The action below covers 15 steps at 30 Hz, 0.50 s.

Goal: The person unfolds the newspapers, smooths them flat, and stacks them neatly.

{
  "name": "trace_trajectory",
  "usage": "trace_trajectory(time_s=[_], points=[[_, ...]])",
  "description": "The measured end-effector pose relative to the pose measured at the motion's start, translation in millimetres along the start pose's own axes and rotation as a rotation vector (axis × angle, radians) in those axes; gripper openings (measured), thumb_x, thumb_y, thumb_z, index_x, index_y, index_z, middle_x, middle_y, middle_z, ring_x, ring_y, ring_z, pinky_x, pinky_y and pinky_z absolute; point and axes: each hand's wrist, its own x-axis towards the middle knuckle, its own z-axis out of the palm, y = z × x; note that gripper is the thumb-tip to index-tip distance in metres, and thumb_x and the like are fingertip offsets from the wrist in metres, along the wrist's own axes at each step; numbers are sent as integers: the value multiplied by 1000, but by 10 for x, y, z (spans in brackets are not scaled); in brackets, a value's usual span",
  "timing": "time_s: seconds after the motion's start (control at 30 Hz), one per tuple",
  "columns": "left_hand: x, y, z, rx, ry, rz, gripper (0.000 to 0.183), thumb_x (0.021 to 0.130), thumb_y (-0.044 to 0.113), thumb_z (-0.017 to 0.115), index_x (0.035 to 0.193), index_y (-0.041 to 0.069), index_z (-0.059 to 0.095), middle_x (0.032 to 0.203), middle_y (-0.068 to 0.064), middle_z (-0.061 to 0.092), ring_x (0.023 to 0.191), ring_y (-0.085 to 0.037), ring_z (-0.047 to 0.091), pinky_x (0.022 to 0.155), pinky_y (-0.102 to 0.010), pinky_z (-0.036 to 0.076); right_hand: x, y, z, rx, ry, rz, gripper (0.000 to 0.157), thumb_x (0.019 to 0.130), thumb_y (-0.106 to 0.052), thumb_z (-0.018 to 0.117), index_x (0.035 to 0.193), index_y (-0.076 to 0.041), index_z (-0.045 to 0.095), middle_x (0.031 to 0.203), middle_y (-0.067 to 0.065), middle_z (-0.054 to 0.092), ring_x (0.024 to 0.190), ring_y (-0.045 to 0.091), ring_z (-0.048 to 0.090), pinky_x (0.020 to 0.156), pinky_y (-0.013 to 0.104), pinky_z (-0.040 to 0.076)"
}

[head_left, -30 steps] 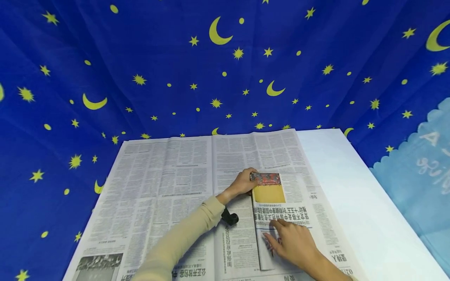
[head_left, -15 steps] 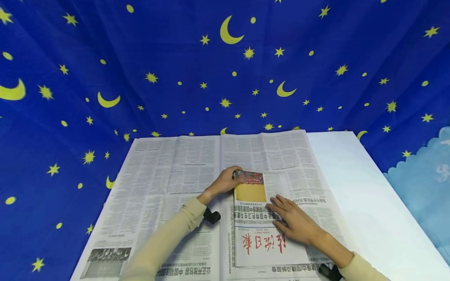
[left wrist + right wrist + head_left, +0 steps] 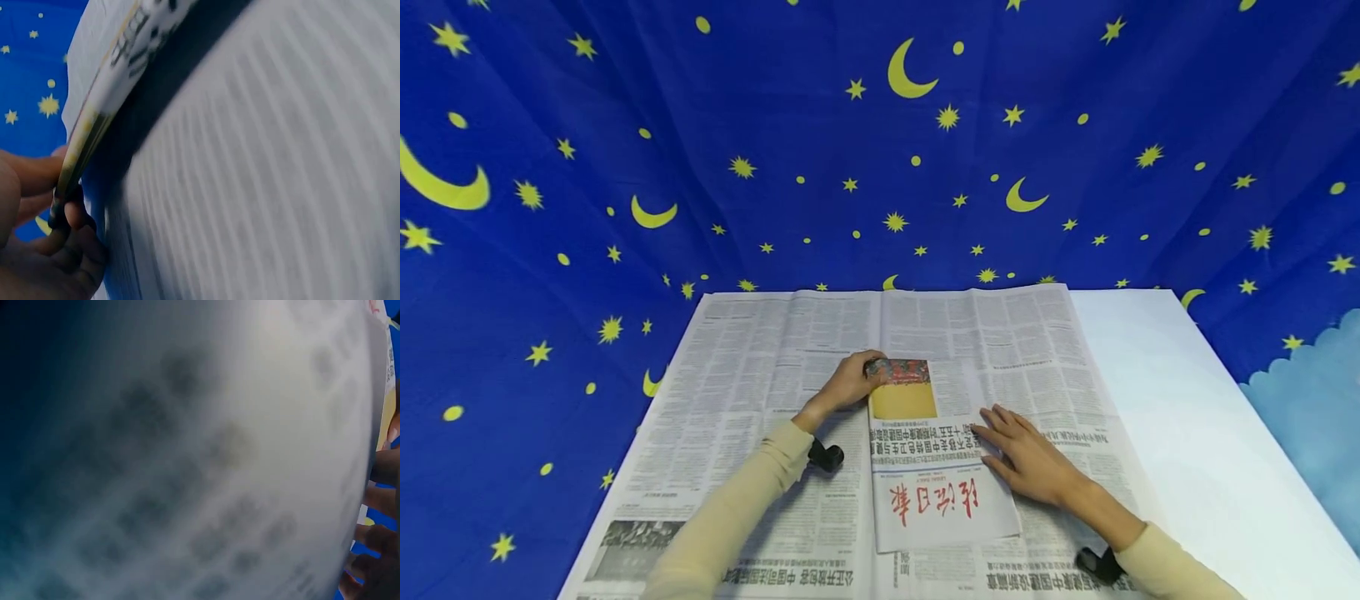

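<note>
A folded newspaper (image 3: 925, 487) with red headline characters and a yellow-and-red picture lies over a larger spread newspaper sheet (image 3: 760, 375). My left hand (image 3: 847, 383) pinches its far left corner. The left wrist view shows thumb and fingers of that left hand (image 3: 47, 228) on either side of the folded newspaper's edge (image 3: 103, 94), which is raised off the sheet below. My right hand (image 3: 1033, 462) rests at the right side of the folded newspaper, fingers extended toward its printed lines. In the right wrist view, blurred print fills most of the picture and the right hand's fingers (image 3: 375, 540) show at the right margin.
The spread sheet covers most of a white table (image 3: 1172, 400), whose bare surface shows along the right. Behind hangs a blue cloth (image 3: 820, 108) with yellow moons and stars. A black device (image 3: 826, 457) sits at my left wrist, another black device (image 3: 1099, 567) at my right.
The folded newspaper has shifted left over the sheet, with my left hand holding its corner. My right hand has uncovered the red characters, its fingers straighter. The head view has turned slightly left.
</note>
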Motion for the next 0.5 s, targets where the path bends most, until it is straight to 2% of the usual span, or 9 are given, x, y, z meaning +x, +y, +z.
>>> trace_trajectory(time_s=[0.1,0.27,0.33,0.4,0.5], points=[[1,-66,-41,10,-4,3,38,96,13,62,132,0,57,83,-12,65,55,-12,45,53,-26,37,18,-14,15,-19,13,-15,49,94,-27,65,137,-5,56,147,23,45,139,42,37,112,54,28],[41,-142,-82,16,25,59,39,94,8,64,130,-5,57,83,-13,63,53,-10,40,53,-26,35,110,-45,55,-48,32,-57,50,93,-27,65,137,-5,56,145,24,47,138,41,40,111,54,33],[62,-167,-88,27,35,74,40,94,7,64,131,-7,56,75,-16,60,51,-11,38,53,-25,34,150,-54,70,-47,16,-63,50,94,-27,64,138,-5,55,145,24,46,138,40,39,111,53,33],[75,-189,-90,56,47,75,41,94,7,64,132,-8,55,73,-16,55,52,-12,37,53,-25,34,181,-60,77,-44,-4,-64,51,95,-27,63,139,-4,54,146,24,45,139,39,38,112,53,32],[90,-220,-82,102,67,62,42,95,9,64,132,-7,55,79,-16,51,63,-15,39,59,-27,35,208,-66,76,-38,-20,-56,51,95,-27,62,140,-4,53,147,25,44,139,39,38,112,52,31]])
